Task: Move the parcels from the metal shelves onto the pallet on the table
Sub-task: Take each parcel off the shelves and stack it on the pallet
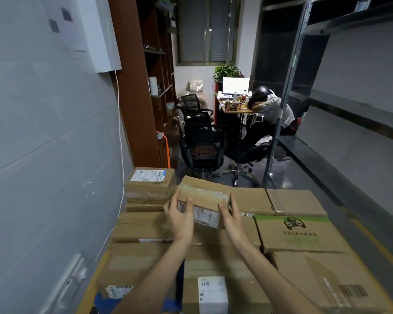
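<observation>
I hold the parcel (205, 198) over the load with my hands apart, one clamped on each end. My left hand (179, 219) has its thumb on the near face and its fingers behind. My right hand (230, 217) wraps the other end, thumb up by the top edge. The parcel hangs toward the far edge of the stack, left of middle, just beside the labelled box (150, 184) at the far left corner. Whether its underside touches the boxes beneath I cannot tell.

As I judge it, this is the setting-down. The parcel sits tilted, so I should level it first, then lower it into the spot between the labelled box and the flat boxes (272, 200) along the far edge. I should let go only once the layer below carries it. That layer looks uneven, so I would pick a flat patch and push the parcel snug against its neighbour.

It is a small oblong box of brown cardboard, somewhat dented. Clear tape runs shiny across the top, and a white shipping label sits on the side facing me, partly under my left thumb. It looks light and a little soft, so a gentle squeeze should do.

A bit of blue (100, 300) at the near left corner is, I take it, the pallet.
</observation>
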`<act>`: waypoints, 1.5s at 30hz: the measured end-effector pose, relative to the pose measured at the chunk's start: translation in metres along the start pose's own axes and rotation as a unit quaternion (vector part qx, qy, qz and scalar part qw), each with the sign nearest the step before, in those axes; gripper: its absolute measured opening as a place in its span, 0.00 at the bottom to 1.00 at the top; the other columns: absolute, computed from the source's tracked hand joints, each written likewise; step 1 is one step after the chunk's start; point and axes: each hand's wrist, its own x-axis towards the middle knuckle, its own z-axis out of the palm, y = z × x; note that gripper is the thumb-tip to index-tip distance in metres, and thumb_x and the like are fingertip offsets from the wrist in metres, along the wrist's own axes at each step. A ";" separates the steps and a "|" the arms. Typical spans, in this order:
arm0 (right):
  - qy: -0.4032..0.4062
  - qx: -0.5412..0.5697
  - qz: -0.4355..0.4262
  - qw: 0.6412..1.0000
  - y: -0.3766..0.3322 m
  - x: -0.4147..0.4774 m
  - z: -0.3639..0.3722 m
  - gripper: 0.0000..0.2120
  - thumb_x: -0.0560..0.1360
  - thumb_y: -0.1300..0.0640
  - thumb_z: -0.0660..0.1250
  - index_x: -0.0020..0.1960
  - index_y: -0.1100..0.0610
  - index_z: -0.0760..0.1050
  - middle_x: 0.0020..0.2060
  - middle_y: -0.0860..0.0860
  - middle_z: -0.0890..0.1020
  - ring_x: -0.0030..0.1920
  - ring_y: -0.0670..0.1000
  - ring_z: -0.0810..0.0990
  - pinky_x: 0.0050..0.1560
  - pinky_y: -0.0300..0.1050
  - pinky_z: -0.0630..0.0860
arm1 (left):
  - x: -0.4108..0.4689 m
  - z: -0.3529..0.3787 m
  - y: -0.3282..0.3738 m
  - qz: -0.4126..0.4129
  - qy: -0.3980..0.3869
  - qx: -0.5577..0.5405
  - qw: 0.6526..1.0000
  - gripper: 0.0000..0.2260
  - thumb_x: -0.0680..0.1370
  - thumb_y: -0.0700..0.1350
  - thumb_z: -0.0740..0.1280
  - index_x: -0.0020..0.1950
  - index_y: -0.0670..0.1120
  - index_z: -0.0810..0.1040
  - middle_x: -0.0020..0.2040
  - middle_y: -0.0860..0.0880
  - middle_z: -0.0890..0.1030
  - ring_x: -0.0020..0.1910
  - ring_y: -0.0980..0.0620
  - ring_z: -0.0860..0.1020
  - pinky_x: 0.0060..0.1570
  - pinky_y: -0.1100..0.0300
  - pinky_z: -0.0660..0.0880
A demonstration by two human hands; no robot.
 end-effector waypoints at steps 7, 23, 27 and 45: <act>-0.015 -0.034 0.003 0.999 0.012 0.098 -0.005 0.28 0.83 0.50 0.58 0.80 0.47 0.53 0.74 0.47 0.66 0.67 0.44 0.69 0.68 0.44 0.69 | 0.054 0.040 -0.028 -0.009 -0.005 0.066 0.998 0.26 0.79 0.47 0.69 0.75 0.55 0.67 0.72 0.49 0.65 0.70 0.49 0.69 0.69 0.51 0.69; -0.049 -0.076 0.034 0.995 0.039 0.171 0.001 0.28 0.83 0.46 0.56 0.80 0.45 0.50 0.75 0.47 0.66 0.65 0.43 0.71 0.65 0.43 0.69 | 0.097 0.071 -0.057 -0.019 -0.001 0.147 0.989 0.28 0.81 0.48 0.66 0.79 0.54 0.59 0.77 0.49 0.58 0.75 0.49 0.61 0.66 0.61 0.58; -0.046 -0.085 0.043 0.994 0.034 0.167 0.002 0.30 0.83 0.44 0.56 0.81 0.46 0.48 0.77 0.48 0.63 0.73 0.49 0.67 0.73 0.50 0.65 | 0.094 0.068 -0.057 -0.031 -0.029 0.152 0.987 0.30 0.82 0.49 0.65 0.80 0.56 0.54 0.79 0.48 0.52 0.77 0.46 0.55 0.73 0.53 0.56; 0.113 -0.224 0.022 0.968 -0.015 -0.051 -0.026 0.33 0.83 0.46 0.58 0.81 0.55 0.48 0.80 0.51 0.54 0.79 0.52 0.53 0.77 0.49 0.53 | -0.015 0.002 -0.007 -0.022 -0.296 0.180 0.938 0.30 0.82 0.56 0.62 0.81 0.57 0.53 0.81 0.46 0.51 0.80 0.44 0.53 0.76 0.44 0.57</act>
